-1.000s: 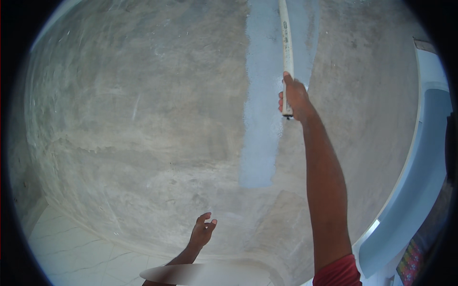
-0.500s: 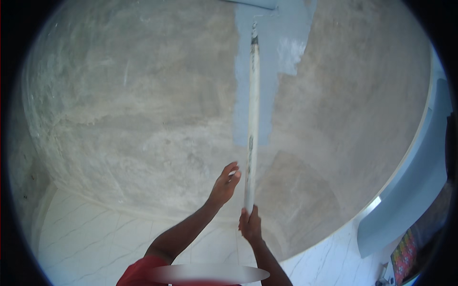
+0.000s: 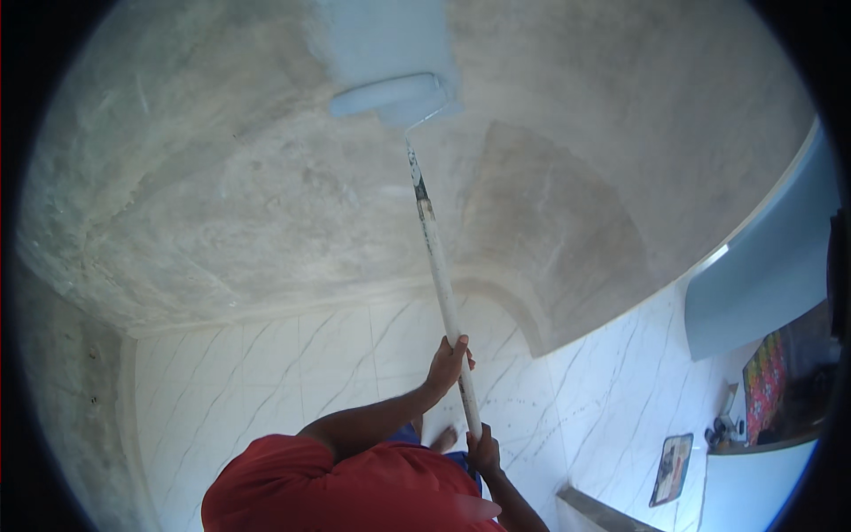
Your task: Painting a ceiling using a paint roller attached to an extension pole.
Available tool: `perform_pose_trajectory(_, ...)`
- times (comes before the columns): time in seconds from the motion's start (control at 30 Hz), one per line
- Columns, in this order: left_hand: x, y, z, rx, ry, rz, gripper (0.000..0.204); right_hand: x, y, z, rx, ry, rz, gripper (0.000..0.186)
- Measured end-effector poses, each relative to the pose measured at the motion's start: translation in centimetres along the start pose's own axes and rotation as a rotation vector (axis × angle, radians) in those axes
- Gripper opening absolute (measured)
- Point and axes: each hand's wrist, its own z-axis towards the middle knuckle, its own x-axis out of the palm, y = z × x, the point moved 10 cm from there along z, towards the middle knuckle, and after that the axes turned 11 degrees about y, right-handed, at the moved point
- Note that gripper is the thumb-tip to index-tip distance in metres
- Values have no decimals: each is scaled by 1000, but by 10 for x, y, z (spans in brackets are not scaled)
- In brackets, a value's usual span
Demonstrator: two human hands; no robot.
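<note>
A paint roller (image 3: pixel 386 95) loaded with light blue paint rests against the grey plaster wall, at the lower end of a wet blue painted strip (image 3: pixel 390 35). Its wire frame runs into a long white, paint-spattered extension pole (image 3: pixel 441 270) that slants down toward me. My left hand (image 3: pixel 449 362) is wrapped round the pole at its lower part. Further down, my right hand (image 3: pixel 483 452) grips the pole close to its bottom end.
Bare grey plaster wall (image 3: pixel 239 195) curves around the painted strip. Below lies a white marble-patterned tile floor (image 3: pixel 266 363). On the right are a flat paint tray (image 3: pixel 671 470), a blue painted wall section (image 3: pixel 762 284) and a colourful patterned cloth (image 3: pixel 765 390).
The roller has come down the wall toward me, the pole tilting left. My left hand, earlier off the pole with fingers apart, has closed round it. My right hand has moved lower.
</note>
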Motion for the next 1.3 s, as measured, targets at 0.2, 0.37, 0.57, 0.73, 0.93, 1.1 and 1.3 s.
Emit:
perform_pose_trajectory(0.2, 4, 119, -19, -237, 7, -31, 48, 24, -69, -60, 175, 36, 78, 44)
perform_pose_trajectory(0.37, 7, 215, -25, -479, 4, -176, 49, 37, -112, -88, 385, 77, 21, 47)
perform_pose_trajectory(0.57, -16, 306, 10, -706, 0, -209, 51, 45, -139, -53, 605, 181, -38, 51)
perform_pose_trajectory(0.73, -44, 387, 67, -818, -70, -182, 55, 55, -171, 9, 692, 239, -51, 48)
perform_pose_trajectory(0.93, -120, 483, 156, -974, -119, -86, 63, 97, -190, 118, 690, 260, 6, 44)
perform_pose_trajectory(1.1, -122, 499, 153, -962, -156, -73, 65, 100, -205, 119, 699, 255, 18, 45)
perform_pose_trajectory(1.3, -84, 438, 76, -905, -56, 57, 64, 74, -192, 30, 697, 288, 34, 50)
